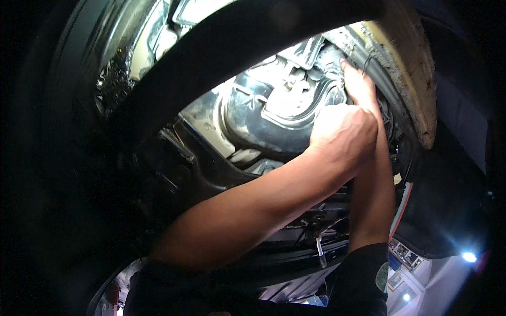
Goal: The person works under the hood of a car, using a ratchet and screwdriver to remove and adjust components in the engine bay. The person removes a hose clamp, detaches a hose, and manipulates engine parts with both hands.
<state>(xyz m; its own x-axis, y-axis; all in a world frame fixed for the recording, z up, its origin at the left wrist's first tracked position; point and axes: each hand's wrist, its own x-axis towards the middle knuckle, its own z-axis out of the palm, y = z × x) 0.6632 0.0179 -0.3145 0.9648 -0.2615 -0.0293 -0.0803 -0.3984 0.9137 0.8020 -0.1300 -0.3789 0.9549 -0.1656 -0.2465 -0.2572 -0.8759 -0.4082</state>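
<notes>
Item: our left hand (pixel 343 126), curled into a fist beside the right end of a curved black cover (pixel 258 126); we cannot tell what its grip encloses.
Item: our right hand (pixel 361 87), reaching farther up among grey parts (pixel 330 59), near a dark hose (pixel 380 76); fingers partly hidden, its grip we cannot tell.
Item: broad black bar (pixel 211 50), crossing the view above the cover.
</notes>
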